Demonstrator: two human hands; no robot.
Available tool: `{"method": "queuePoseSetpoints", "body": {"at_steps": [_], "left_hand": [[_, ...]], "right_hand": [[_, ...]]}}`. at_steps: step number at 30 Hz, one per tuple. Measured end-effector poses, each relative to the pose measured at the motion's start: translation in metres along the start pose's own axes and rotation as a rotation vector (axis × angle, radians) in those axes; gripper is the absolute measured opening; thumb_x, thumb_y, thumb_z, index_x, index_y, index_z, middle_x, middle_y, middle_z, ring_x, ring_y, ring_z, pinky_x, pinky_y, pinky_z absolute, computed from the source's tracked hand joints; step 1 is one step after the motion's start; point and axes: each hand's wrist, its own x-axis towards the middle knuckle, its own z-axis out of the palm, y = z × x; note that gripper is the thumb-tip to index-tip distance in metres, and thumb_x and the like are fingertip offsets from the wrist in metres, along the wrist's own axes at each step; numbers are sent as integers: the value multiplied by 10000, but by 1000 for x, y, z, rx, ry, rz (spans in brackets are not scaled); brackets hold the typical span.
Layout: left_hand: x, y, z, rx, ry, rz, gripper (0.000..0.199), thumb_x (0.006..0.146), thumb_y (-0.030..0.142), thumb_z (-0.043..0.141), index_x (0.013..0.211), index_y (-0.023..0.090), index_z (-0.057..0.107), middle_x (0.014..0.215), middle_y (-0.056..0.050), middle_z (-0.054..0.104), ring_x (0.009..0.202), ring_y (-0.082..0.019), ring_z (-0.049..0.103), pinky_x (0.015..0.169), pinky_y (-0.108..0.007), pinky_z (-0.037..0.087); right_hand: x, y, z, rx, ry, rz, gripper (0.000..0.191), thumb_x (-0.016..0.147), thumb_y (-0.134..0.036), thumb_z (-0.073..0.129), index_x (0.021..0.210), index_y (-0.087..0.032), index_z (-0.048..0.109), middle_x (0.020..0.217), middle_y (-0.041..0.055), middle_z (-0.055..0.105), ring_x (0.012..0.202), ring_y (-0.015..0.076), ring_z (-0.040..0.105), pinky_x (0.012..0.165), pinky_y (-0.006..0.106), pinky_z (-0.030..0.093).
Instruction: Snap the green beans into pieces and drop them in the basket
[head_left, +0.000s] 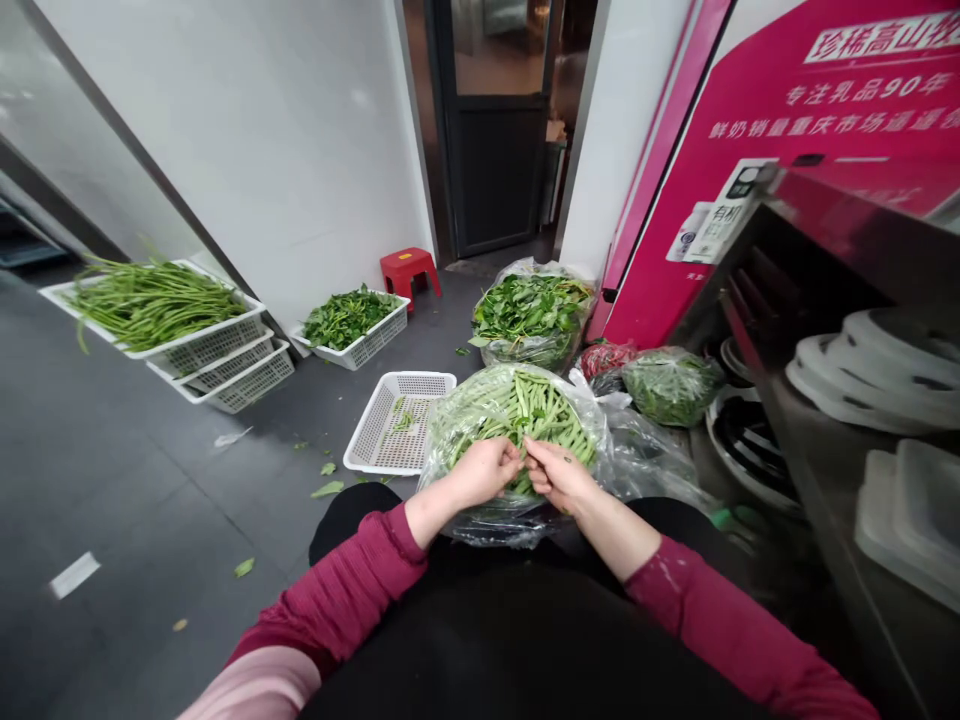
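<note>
Both my hands meet over a clear plastic bag (450,400) full of green beans (551,405), which stands on the floor between my knees. My left hand (486,470) is closed in a pinch, its fingertips close to those of the other hand. My right hand (561,474) is pinched too, thumb against fingers. A green bean seems to be between the fingertips, though most of it is hidden. Just left of the bag sits a white plastic basket (361,440) with a few bean pieces (405,420) on its bottom.
Stacked white baskets (251,375) at the left hold long green stalks (161,305). Behind are a basket of leafy greens (349,318), a red stool (409,268) and a bag of leaves (532,310). A metal shelf (795,400) with plastic lids (885,365) stands close at the right.
</note>
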Motion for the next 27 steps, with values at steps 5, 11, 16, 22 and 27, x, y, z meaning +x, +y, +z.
{"method": "queuePoseSetpoints", "body": {"at_steps": [5, 11, 16, 22, 27], "left_hand": [[-13, -8, 7, -243, -97, -145, 231, 768, 357, 426, 735, 143, 503, 551, 21, 528, 346, -53, 415, 371, -172, 310], [-25, -9, 4, 48, 84, 296, 219, 796, 298, 416, 670, 147, 511, 600, 17, 484, 555, -77, 433, 564, -194, 356], [-23, -12, 6, 4, -170, 339, 232, 788, 300, 425, 650, 135, 513, 558, 40, 413, 529, -63, 360, 527, -170, 325], [-9, -12, 26, 284, -63, 73, 191, 725, 227, 439, 579, 136, 523, 503, 25, 437, 474, -79, 384, 480, -192, 315], [-20, -4, 37, 652, -165, 505, 128, 722, 227, 461, 710, 172, 575, 676, -42, 590, 613, -145, 527, 575, -237, 390]], "right_hand": [[-5, 2, 10, 25, 53, -105, 288, 635, -375, 659, 655, -139, 496, 492, -61, 446, 332, 5, 300, 323, 150, 138], [-15, 2, 19, -15, 5, -112, 277, 663, -401, 612, 669, -154, 487, 463, -84, 368, 321, 13, 245, 331, 174, 115], [-25, 3, 12, -405, 17, -183, 305, 706, -423, 535, 575, -190, 389, 456, -83, 284, 365, 44, 207, 370, 208, 134], [-29, 9, -2, -1031, 206, -535, 307, 742, -342, 481, 504, -206, 344, 451, -40, 327, 464, 111, 320, 476, 259, 222], [-22, -3, -11, -1025, 249, -505, 292, 761, -341, 452, 509, -206, 391, 452, -37, 345, 467, 117, 330, 480, 255, 219]]}}
